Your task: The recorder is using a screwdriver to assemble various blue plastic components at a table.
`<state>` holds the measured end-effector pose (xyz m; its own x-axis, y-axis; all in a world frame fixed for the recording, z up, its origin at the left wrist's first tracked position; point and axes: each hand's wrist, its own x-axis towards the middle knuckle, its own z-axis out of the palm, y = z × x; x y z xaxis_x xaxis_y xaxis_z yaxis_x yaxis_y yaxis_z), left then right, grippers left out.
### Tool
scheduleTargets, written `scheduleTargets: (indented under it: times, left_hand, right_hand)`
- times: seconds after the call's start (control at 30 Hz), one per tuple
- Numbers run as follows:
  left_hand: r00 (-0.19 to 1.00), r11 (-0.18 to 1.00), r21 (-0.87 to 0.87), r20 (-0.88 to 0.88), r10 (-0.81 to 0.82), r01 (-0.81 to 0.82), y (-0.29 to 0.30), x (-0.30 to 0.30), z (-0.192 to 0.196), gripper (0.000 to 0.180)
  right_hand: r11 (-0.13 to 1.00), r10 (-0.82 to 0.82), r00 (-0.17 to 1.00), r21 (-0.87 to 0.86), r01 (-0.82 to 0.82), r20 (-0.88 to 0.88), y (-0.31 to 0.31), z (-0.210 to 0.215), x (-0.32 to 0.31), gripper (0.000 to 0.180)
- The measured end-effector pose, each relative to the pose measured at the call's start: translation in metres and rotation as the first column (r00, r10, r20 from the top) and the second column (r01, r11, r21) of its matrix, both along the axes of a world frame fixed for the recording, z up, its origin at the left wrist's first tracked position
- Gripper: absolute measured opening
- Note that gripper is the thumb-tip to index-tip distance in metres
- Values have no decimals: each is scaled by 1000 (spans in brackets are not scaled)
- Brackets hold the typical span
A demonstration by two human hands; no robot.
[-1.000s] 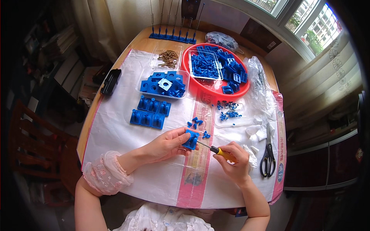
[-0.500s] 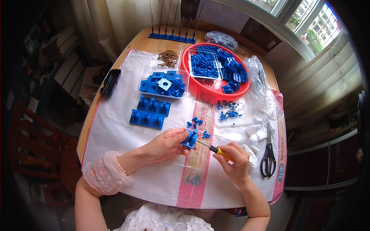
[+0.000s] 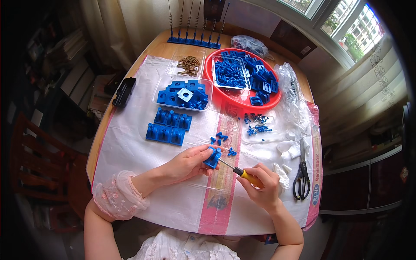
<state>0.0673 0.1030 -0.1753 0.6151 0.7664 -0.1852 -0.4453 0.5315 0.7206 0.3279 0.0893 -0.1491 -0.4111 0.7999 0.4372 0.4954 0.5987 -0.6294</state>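
Note:
Between the thumb and fingers of my left hand (image 3: 190, 163) is a small blue plastic bracket (image 3: 212, 157), tilted over the middle of the cloth. My right hand (image 3: 263, 184) grips the yellow and black handle of a screwdriver (image 3: 247, 175). Its thin metal shaft points left and up, and the tip meets the right side of the bracket; the exact contact spot is too small to make out. Just beyond my left hand lie loose small blue pieces (image 3: 220, 138) and another little cluster of blue pieces (image 3: 232, 151). Several similar blue brackets (image 3: 164, 134) stand in two rows farther left.
A clear tub (image 3: 157, 104) holds blue square plates; behind it a clear tray (image 3: 172, 71) holds brass-coloured screws. The red basin (image 3: 242, 103) contains blue parts. Black scissors (image 3: 302, 180) lie at right, near crumpled clear plastic (image 3: 288, 104). Blue stands with springs on rods (image 3: 193, 42) line the back.
The bracket has turned slightly in my left hand. My right hand and the screwdriver have shifted very slightly, with the grip on the handle altered.

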Motion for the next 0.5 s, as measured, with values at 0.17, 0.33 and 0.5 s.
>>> scheduleTargets:
  times: [0.17,0.33,0.5]
  left_hand:
    - [999,1000,-8,31,-19,20,0,0,4,42]
    - [999,1000,-18,43,-19,20,-1,-2,5,42]
    - [996,995,51,-18,91,-90,-4,3,18,39]
  right_hand:
    - [998,-6,1000,-57,4,-22,0,2,0,19]
    - [996,-5,1000,-92,5,-1,0,5,-2,18]
    - [989,-57,995,-143,44,-88,1,-5,0,18]
